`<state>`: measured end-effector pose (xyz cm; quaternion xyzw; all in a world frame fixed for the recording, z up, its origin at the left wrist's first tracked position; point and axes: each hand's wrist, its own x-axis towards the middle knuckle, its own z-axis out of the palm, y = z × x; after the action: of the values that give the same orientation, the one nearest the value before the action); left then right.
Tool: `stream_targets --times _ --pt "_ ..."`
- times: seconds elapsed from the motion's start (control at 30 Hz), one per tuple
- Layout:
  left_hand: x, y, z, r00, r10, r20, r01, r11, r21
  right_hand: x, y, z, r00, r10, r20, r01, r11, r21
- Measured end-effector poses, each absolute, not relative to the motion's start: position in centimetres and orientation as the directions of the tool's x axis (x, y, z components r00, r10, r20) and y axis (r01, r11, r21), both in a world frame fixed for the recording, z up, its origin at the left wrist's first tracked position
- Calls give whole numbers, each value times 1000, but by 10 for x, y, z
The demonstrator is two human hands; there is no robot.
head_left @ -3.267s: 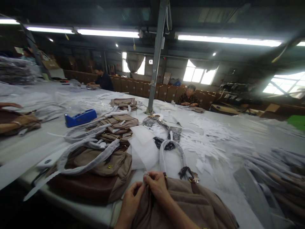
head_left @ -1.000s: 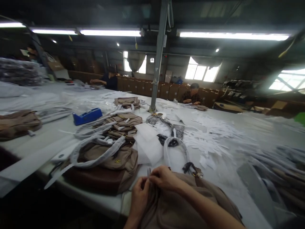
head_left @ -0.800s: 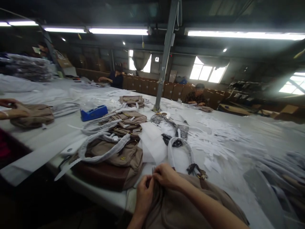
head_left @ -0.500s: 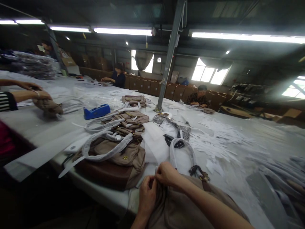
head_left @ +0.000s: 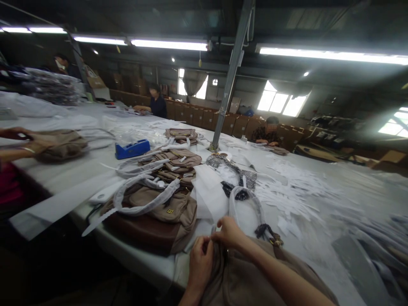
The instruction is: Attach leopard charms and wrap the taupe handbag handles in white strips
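Note:
In the head view a taupe handbag (head_left: 248,278) lies at the table's front edge, close to me. My left hand (head_left: 200,259) is closed in a pinch at the bag's upper left end. Right beside it, my right hand (head_left: 230,233) pinches the same end, fingertips close to the left ones. Whatever small part lies between the fingertips is hidden. One white-wrapped handle (head_left: 234,199) stands up behind my right hand, with a dark tassel-like piece (head_left: 269,233) near its base. To the left rests another taupe handbag (head_left: 159,208) with a brown bottom and wrapped handle.
More taupe bags (head_left: 172,159) are piled behind, near a blue tape dispenser (head_left: 132,148). White sheets (head_left: 208,191) and paper strips (head_left: 290,191) litter the table. A metal post (head_left: 228,85) rises from it. At left, a co-worker's hands (head_left: 35,142) hold a bag; other people sit farther back.
The view has shifted slightly. My right hand has lifted a little away from the left, its fingers looser. The co-worker's bag at left now lies flatter and farther left.

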<state>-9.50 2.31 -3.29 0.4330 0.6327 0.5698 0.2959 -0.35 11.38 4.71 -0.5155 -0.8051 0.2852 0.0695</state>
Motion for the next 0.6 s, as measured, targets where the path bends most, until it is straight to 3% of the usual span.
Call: stream_targets --times 0.2,0.37,0.6 --pt "-95 23 -31 -462 880 112 209 -15 978 1 111 45 -530 820 -214 696 277 -663" --pt "-95 23 -31 -568 814 119 233 20 972 -1 101 43 -483 857 -177 678 239 -696" --pt "-100 36 -58 -435 857 276 305 -148 941 -1 103 34 -540 838 -72 633 349 -691"
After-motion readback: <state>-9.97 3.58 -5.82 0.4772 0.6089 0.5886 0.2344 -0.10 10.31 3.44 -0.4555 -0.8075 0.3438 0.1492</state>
